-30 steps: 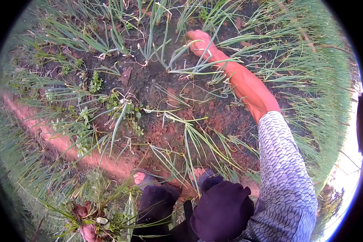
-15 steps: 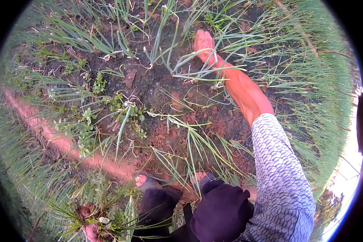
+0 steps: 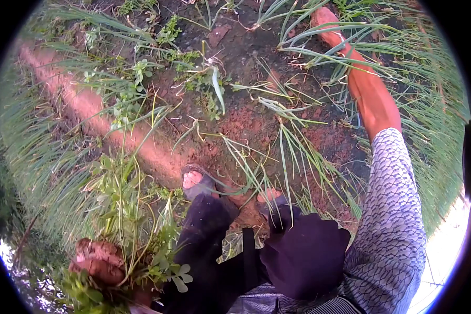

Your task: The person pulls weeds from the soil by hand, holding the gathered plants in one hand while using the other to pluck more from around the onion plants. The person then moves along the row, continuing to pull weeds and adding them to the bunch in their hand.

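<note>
My left hand (image 3: 102,261), at the lower left, is closed around a bunch of uprooted leafy weeds (image 3: 133,225). Broad leaves and long thin stems stick out above and below the fingers. At the upper right my right hand (image 3: 324,20) is down among the onion plants (image 3: 309,49), close to the soil. Its fingers are curled shut, and whatever they may grip is hidden. Long green onion leaves cross in front of that wrist and forearm.
Dark, damp soil (image 3: 246,68) carries scattered onion plants and low weeds (image 3: 133,102). A bare reddish ridge (image 3: 89,99) runs diagonally at left. Dense onion rows (image 3: 429,104) stand at right. My sandalled feet (image 3: 193,180) are at the bed's near edge.
The view has shifted, so the plants appear lower and further right. My left hand has come up into view with the weeds. My right hand stays near the same onion plants.
</note>
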### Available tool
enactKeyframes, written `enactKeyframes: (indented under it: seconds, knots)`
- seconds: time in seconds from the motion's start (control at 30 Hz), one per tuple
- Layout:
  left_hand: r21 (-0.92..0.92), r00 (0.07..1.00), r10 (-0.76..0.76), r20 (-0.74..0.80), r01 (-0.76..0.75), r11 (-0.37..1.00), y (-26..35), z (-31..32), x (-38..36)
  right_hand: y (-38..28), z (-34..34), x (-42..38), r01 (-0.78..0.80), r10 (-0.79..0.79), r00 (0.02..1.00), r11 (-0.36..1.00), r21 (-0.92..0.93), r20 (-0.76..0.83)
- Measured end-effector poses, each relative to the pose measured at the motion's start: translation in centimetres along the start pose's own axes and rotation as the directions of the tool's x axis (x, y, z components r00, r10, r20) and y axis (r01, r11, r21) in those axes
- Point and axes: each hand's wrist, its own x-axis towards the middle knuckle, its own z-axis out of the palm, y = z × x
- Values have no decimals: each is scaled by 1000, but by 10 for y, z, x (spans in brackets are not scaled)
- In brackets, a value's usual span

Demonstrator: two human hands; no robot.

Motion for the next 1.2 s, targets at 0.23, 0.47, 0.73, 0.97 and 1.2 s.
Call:
enactKeyframes:
  seconds: [0.23, 0.47, 0.73, 0.97, 1.2]
  knots:
    - [-123, 996, 83, -42, -88, 989, 2, 18, 17, 0, -16, -13, -258, 120, 861, 941, 220, 495]
    - [-283, 977, 212, -38, -214, 935, 20, 22, 42, -65, -142, 29, -666, 125, 616, -446, 598, 778]
    - [-455, 968, 250, 13, -217, 864, 13, 33, 46, -188, -266, 138, -475, -143, 612, 721, 505, 778]
    - [-531, 977, 214, 7, -178, 828, -3, 44, 23, -241, -111, 76, 306, -535, 372, 842, 444, 759]
    - [-529, 987, 158, -34, -152, 835, -16, 34, 7, -224, -148, 164, -834, -461, 317, 280, 475, 829]
